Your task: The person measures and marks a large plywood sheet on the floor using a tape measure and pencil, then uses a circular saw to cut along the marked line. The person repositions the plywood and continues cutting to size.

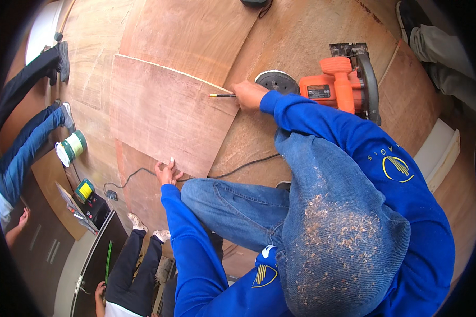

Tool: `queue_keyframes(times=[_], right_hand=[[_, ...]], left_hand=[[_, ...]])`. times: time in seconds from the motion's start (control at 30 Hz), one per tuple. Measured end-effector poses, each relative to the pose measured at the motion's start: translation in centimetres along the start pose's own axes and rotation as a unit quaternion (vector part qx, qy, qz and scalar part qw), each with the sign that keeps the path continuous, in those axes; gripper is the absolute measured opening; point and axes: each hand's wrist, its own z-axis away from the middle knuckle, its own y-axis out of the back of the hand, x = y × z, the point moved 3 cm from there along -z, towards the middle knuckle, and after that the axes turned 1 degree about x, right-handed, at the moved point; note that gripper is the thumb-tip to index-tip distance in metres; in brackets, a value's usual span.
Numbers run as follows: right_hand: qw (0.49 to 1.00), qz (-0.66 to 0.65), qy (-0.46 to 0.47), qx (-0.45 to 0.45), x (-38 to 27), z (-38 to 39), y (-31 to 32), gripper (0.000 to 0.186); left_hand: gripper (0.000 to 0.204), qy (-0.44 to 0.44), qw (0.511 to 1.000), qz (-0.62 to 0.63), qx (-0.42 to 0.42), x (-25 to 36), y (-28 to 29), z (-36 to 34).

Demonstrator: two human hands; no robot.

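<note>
Plywood panel: rectangular reddish-brown plywood panel with a pale far edge [164,113], lying flat at 10 o'clock in the view, on larger brown wooden sheets [285,37].
Right hand: bare right hand [249,95] at the panel's 2 o'clock corner; fingers curled closed around a slim black pencil with a yellowish end [221,95].
Pencil: points toward 9 o'clock across the panel's corner; whether its tip touches the wood cannot be told.
Left hand: bare left hand [166,172] at the panel's 6 o'clock edge; fingers parted and partly extended, fingertips touching the wood near the rim, without closing on any tool.
Circular saw: orange-and-black circular saw [339,84] at 2 o'clock, beyond the right forearm.
Disc: round dark disc with a pale rim [276,81], between right hand and saw, partly covered by the blue sleeve [322,113].
Cord: thin black power cord [240,168], running from near the centre toward 8 o'clock, passing just beside the left hand.
Spool: green-and-white cylindrical spool [73,148] at 9 o'clock.
Denim: faded blue denim fabric strewn with pale wood shavings [344,227], at 4 to 5 o'clock.
Bystanders: trousered legs at 10, 9, between 7 and 8, and 2 o'clock.
</note>
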Motion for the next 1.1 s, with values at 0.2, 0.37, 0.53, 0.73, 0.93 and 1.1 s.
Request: queue_keyframes(times=[0.2,0.37,0.53,0.73,0.93,1.1], right_hand=[[1.0,0.003,0.014,0.003,0.0,-0.2,0.1,0.02],[1.0,0.011,0.014,-0.001,0.1,-0.3,0.1,0.019],[1.0,0.004,-0.002,-0.021,0.6,-0.6,-0.4,0.018],[0.999,0.017,0.03,0.008,0.2,-0.8,-0.3,0.02],[0.999,0.012,0.022,0.022,0.5,-0.6,-0.5,0.02],[0.999,0.017,0.023,0.021,0.6,-0.7,-0.7,0.02]], left_hand=[[0.081,-0.002,1.0,-0.002,0.001,0.5,-0.3,0.6],[0.094,-0.002,1.0,-0.004,-0.009,0.5,-0.3,0.6],[0.082,0.01,1.0,0.004,-0.003,-0.2,-0.1,-0.2],[0.081,-0.005,1.0,0.016,0.004,-0.3,0.2,-0.5],[0.08,-0.003,1.0,0.014,0.005,-0.1,-0.1,-0.2],[0.08,-0.007,1.0,0.012,0.007,0.1,-0.2,0.3]])
